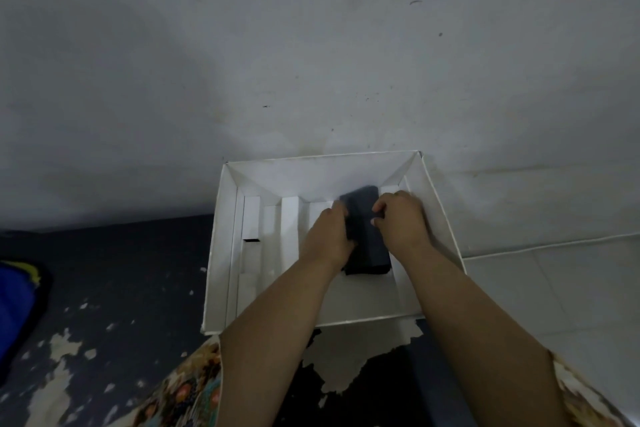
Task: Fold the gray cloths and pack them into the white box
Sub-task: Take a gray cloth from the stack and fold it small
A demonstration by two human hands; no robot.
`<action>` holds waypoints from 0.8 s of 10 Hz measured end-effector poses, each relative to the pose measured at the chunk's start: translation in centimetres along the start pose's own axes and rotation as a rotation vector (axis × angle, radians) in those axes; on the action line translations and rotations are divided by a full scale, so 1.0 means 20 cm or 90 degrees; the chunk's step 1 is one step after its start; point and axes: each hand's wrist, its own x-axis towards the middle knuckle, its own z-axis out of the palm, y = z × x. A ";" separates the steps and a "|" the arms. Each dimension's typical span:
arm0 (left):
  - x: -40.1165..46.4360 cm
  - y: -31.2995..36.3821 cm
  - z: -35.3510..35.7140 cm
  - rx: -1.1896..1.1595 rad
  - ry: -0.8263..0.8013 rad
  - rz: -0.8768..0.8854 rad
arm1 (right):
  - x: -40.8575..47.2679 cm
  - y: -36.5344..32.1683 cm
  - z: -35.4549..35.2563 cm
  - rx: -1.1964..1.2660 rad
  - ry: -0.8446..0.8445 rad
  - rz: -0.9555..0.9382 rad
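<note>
A: How far along is the packing?

B: By my reading, early. 1 folded gray cloth [367, 236] is inside the white box [445, 218], toward the box's 3 o'clock side, lying lengthwise from 12 to 6. I count no other cloth inside; the compartments toward 9 o'clock show only white dividers [289, 229]. No loose cloths show anywhere in view, so I cannot tell how many are left.

A: And the hands?

B: Both are in the box on that 1 cloth. The left hand [329, 236] sits at the cloth's 9 o'clock edge with fingers curled onto it; the right hand [398, 218] sits at its 3 o'clock edge, fingers bent over the fabric. They look to be gripping or tucking it down, though whether they pinch or merely press is hard to tell from this angle.

A: How does the cloth look?

B: Dark gray, almost slate, folded into a narrow, thick rectangle with a fairly square end at 6 o'clock. The 12 o'clock end is slightly rounded. It appears to fit between 2 dividers.

A: And the box itself?

B: It lies on the floor against a pale wall [311, 45], at 12 o'clock from the person.
</note>
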 end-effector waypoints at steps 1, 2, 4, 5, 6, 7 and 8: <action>-0.01 0.00 0.00 0.084 -0.056 0.031 | 0.01 0.01 0.01 -0.022 -0.028 0.000; -0.01 0.00 -0.01 0.119 -0.080 0.036 | 0.01 0.00 0.02 -0.079 -0.066 -0.023; -0.01 0.01 -0.03 0.136 -0.105 0.054 | 0.02 0.01 0.08 -0.258 -0.066 -0.096; -0.01 0.00 -0.03 0.183 -0.107 0.069 | 0.00 0.02 0.08 -0.250 -0.036 -0.094; -0.01 0.00 -0.02 0.229 -0.081 0.080 | -0.01 0.02 0.08 -0.262 0.001 -0.185; -0.01 0.00 -0.02 0.255 -0.065 0.082 | 0.00 0.03 0.07 -0.274 -0.043 -0.184; 0.00 -0.01 -0.02 0.268 -0.072 0.075 | 0.00 0.03 0.07 -0.277 -0.158 -0.118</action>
